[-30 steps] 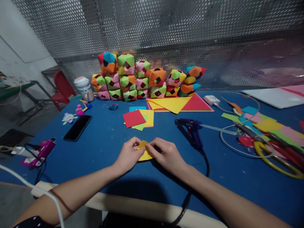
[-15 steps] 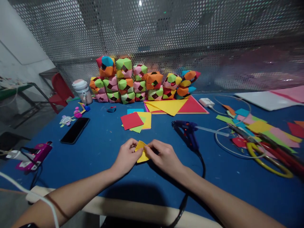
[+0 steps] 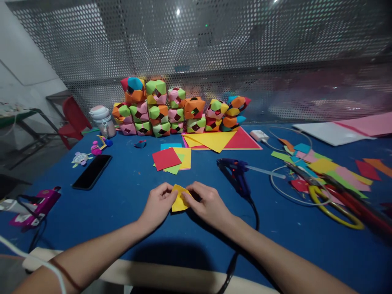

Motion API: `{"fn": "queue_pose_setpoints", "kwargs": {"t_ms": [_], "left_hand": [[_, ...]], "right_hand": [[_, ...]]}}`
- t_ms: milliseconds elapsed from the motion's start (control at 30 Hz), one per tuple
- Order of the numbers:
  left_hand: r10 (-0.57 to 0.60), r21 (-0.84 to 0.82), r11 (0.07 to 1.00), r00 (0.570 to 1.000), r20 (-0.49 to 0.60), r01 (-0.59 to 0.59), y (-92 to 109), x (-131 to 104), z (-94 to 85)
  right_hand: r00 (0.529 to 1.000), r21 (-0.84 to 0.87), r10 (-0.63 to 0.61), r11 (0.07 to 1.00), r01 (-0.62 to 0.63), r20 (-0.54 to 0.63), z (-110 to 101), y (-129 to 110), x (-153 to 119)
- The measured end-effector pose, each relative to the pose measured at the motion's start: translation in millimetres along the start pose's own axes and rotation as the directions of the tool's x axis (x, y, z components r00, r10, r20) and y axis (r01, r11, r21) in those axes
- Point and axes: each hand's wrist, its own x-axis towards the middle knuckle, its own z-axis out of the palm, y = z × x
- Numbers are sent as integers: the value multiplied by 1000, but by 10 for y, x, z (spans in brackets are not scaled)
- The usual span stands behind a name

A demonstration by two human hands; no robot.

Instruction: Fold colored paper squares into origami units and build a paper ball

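Observation:
A small folded piece of yellow paper (image 3: 180,200) is held just above the blue table near its front. My left hand (image 3: 159,203) pinches its left edge between thumb and fingers. On the opposite edge, my right hand (image 3: 209,203) grips it, the thumb pressed on the paper's face. Its folds at the back are hidden by my fingers. Beyond my hands lies a loose pile of coloured squares, with a red square (image 3: 167,158) on top. A dark blue glue gun (image 3: 240,175) rests to the right, a glue stick poking out of its rear.
Stacked folded-paper modules (image 3: 161,114) line the back by a perforated metal panel. A phone (image 3: 92,172), a pink power strip (image 3: 36,208) and a bottle (image 3: 103,121) stand left. Right are paper scraps (image 3: 324,165), yellow-handled scissors (image 3: 337,214) and a white cable with charger (image 3: 259,136).
The view has shifted slightly, so the table's things sit a little further left. Both hands still hold the yellow paper, and its front face now shows a bit differently tilted.

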Motion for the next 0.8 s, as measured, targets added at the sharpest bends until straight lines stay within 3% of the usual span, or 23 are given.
{"fn": "queue_pose_setpoints", "kwargs": {"t_ms": [233, 367, 800], "left_hand": [[33, 9, 999, 999, 24, -33, 26, 5, -7], [86, 77, 993, 996, -11, -85, -3, 18, -33], [126, 87, 989, 991, -37, -123, 10, 27, -69]], "right_hand": [[999, 35, 5, 999, -4, -32, -6, 10, 11], [1000, 60, -1, 998, 2, -5, -8, 3, 17], [999, 66, 36, 997, -37, 12, -34, -21, 11]]}}
